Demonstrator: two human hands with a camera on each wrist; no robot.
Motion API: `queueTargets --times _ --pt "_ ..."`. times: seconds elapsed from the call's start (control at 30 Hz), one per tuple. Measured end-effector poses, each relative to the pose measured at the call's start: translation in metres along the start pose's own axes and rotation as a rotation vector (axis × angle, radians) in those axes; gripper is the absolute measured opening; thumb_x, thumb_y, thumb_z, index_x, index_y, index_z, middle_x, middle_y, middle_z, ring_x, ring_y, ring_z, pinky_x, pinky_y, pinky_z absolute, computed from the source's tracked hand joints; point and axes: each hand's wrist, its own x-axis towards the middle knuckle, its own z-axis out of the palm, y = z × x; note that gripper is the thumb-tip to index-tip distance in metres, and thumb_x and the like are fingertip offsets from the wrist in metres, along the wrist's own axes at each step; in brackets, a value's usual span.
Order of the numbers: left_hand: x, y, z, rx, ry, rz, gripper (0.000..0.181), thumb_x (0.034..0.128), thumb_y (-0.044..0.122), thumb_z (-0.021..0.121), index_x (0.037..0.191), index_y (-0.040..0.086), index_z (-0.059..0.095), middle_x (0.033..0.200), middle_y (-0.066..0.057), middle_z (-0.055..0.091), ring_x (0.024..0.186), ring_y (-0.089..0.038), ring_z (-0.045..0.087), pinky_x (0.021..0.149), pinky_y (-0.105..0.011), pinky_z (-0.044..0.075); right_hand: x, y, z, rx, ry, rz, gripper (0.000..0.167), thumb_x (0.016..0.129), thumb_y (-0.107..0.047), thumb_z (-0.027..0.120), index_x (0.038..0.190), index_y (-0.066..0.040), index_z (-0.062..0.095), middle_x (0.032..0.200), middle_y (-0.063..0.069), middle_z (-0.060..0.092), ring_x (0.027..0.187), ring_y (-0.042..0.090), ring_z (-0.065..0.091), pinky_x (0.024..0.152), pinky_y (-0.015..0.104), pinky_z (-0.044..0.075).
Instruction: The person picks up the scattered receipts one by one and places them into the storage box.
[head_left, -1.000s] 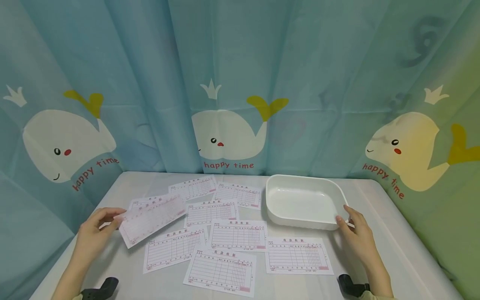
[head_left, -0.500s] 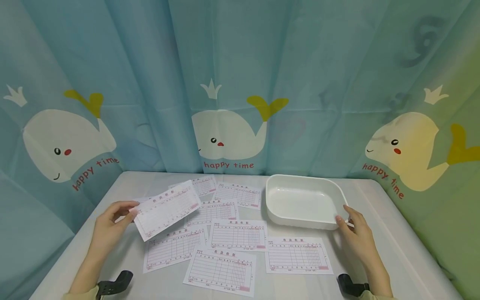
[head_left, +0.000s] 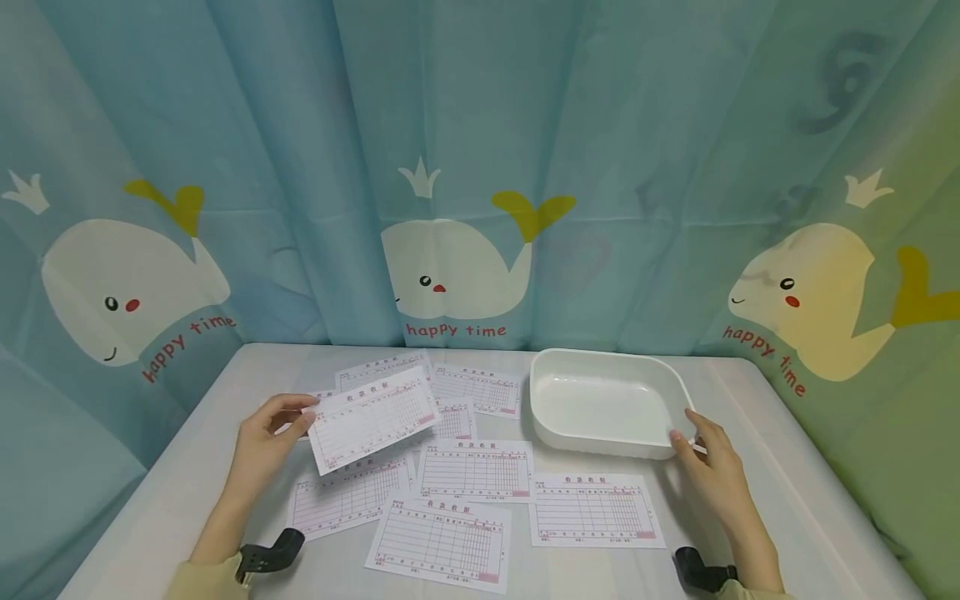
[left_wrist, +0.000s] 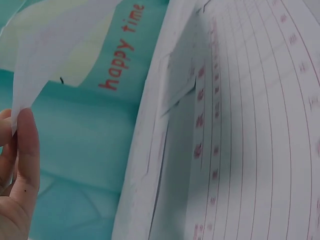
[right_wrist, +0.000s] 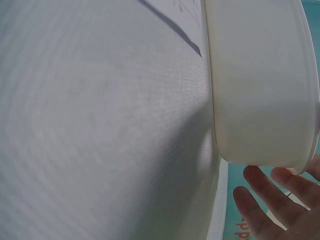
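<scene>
A receipt slip [head_left: 375,421] printed with a red-lined grid is held up, tilted, above the table's left side. My left hand [head_left: 268,433] pinches its left edge between thumb and fingers. In the left wrist view, the fingers [left_wrist: 27,150] grip the slip's corner [left_wrist: 37,65]. At the right stands a white plastic tray [head_left: 534,408], with nothing inside. My right hand [head_left: 712,467] holds the tray's near right corner. The right wrist view has fingertips [right_wrist: 254,172] against the tray's end wall [right_wrist: 265,125]; the thumb is mostly out of frame there.
More slips lie spread on the white table [head_left: 592,575], some overlapping: one near the front [head_left: 442,546], one below the tray [head_left: 596,512], one in the middle [head_left: 476,471]. A blue-green curtain [head_left: 630,167] with whale prints hangs behind the table.
My left hand has carried the pinched slip to the right, over the other slips. The right hand and the tray have stayed in place.
</scene>
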Motion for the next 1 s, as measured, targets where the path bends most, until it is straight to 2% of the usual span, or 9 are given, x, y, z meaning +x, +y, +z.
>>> queueTargets --times 0.07,0.27,0.47,0.6,0.8,1.0 --pt "0.000 0.001 0.004 -0.012 -0.006 0.005 0.018 0.0897 0.002 0.063 0.107 0.000 0.066 0.105 0.002 0.063 0.084 0.007 0.051 0.069 -0.007 0.047 0.000 0.000 0.000 0.002 0.001 -0.002 0.057 0.099 -0.029 0.050 0.142 0.007 0.036 0.141 0.031 0.038 0.116 0.046 0.046 0.096 0.055 0.042" --pt "0.002 0.002 0.018 -0.064 -0.027 0.027 0.018 0.0888 -0.001 0.063 0.106 0.000 0.067 0.098 0.021 0.058 0.084 0.008 0.052 0.068 -0.009 0.049 0.000 0.000 0.000 0.009 -0.002 0.004 0.058 0.099 -0.029 0.050 0.143 0.006 0.035 0.141 0.031 0.037 0.116 0.046 0.046 0.096 0.055 0.041" --pt "0.006 0.002 0.031 -0.068 -0.056 -0.001 0.017 0.0903 0.003 0.062 0.107 0.001 0.066 0.104 0.001 0.063 0.087 0.008 0.053 0.074 -0.009 0.047 0.000 -0.001 0.000 0.011 0.002 -0.011 0.057 0.099 -0.029 0.050 0.142 0.007 0.036 0.141 0.031 0.038 0.115 0.045 0.046 0.095 0.055 0.042" --pt "0.008 0.007 0.039 -0.125 -0.078 -0.021 0.020 0.0915 0.008 0.063 0.109 0.000 0.066 0.106 -0.004 0.065 0.089 0.007 0.053 0.077 -0.009 0.046 0.000 -0.001 -0.001 0.003 0.002 -0.021 0.056 0.100 -0.029 0.050 0.142 0.006 0.037 0.140 0.031 0.039 0.114 0.043 0.047 0.094 0.054 0.043" --pt "0.010 0.012 0.051 -0.190 -0.095 -0.034 0.021 0.0906 0.008 0.064 0.109 -0.002 0.065 0.111 -0.015 0.064 0.088 0.004 0.055 0.076 -0.011 0.049 0.000 -0.001 -0.001 0.010 -0.005 -0.022 0.057 0.100 -0.029 0.049 0.143 0.006 0.036 0.141 0.031 0.038 0.115 0.044 0.047 0.095 0.055 0.043" --pt "0.013 0.015 0.062 -0.232 -0.126 -0.077 0.021 0.0908 0.007 0.064 0.110 -0.001 0.065 0.115 -0.016 0.062 0.091 -0.003 0.058 0.075 -0.013 0.051 0.000 0.000 -0.001 0.014 -0.004 -0.023 0.057 0.100 -0.029 0.049 0.143 0.006 0.036 0.140 0.030 0.039 0.114 0.043 0.047 0.094 0.054 0.043"
